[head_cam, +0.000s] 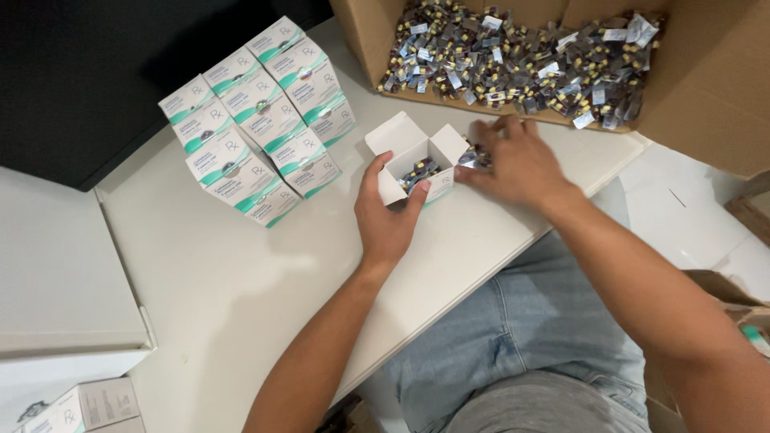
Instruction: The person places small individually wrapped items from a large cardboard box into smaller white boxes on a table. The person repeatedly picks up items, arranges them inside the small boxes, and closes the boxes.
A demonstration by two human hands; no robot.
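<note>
— Two hands on one small carton: your left hand (pixel 387 218) cups the open white box (pixel 417 163) at the centre of the frame, thumb on its near-left wall, fingers curled around the front right corner. How does it feel to you?

— Light, I'd judge, and thin-walled. Squeeze hard and the card will likely buckle, so hold it low on the walls, as you are doing, not by the raised flaps.

— And your right hand (pixel 517 160)?

— It lies just right of the box, palm down, fingers spread and bent over a few foil blister strips (pixel 473 158) at the box's right edge. You seem to be pinching them, but your fingertips are hidden, so I cannot tell how firmly.

— How will those strips handle?

— Probably slick and springy; foil slides against foil. Take them by the flat faces, a small stack at a time, and keep them square. Some already sit inside the box.

— Where does the supply lie?

— In the big cardboard carton (pixel 706 88) at the upper right, a loose heap of strips (pixel 521 64). Closed white-and-green boxes (pixel 261 120) are stacked at the upper left on the white table (pixel 224 289), well apart from your hands.
</note>
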